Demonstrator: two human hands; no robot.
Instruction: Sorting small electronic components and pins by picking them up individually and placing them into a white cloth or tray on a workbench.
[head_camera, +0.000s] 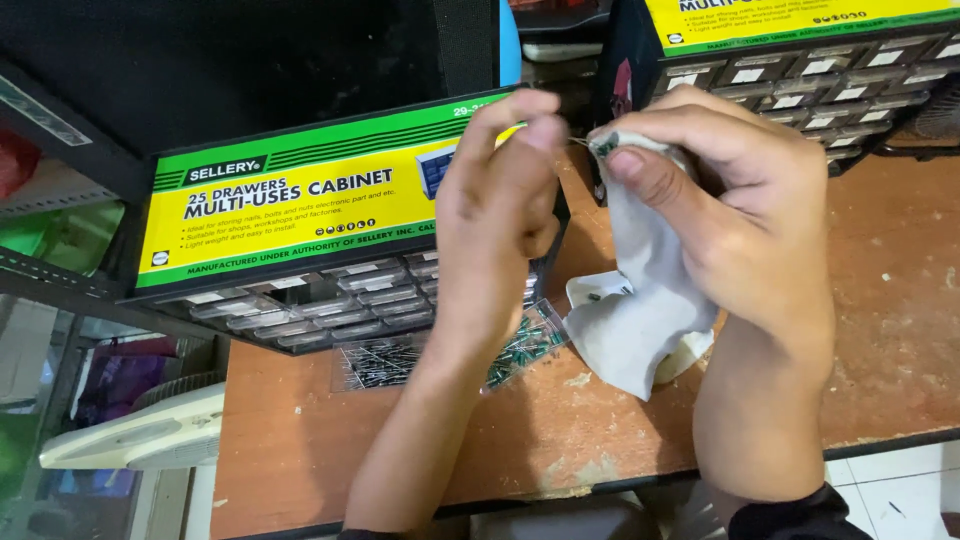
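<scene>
Left hand (500, 190) is raised with thumb and forefinger tips pressed together on something tiny, likely a thin wire lead running toward the right hand; too small to tell for sure. Right hand (740, 220) is closed around a crumpled pale grey cloth (640, 300), with thumb and forefinger pinching its top fold, where a small green-marked bit shows; the rest of the cloth hangs below the hand down to the worn brown wooden desk (880, 330). Risks, as I judge them: the pinched part is tiny and the grip is fingertip-only, so a slip drops it onto the desk or off the near edge just below the wrists to the floor; the thin lead could bend if the two hands pull apart off-axis; the hanging cloth tail could drag across the clear plastic bag of small green components with wire leads (450, 355) lying under the left forearm and scatter it. Counts: two hands, one cloth, one bag (contents too many to count), two black multi-drawer parts cabinets with green-and-yellow labels, one beyond the left hand (300, 240) and one beyond the right hand (800, 50), and one small white object (590, 290) partly hidden behind the cloth.
</scene>
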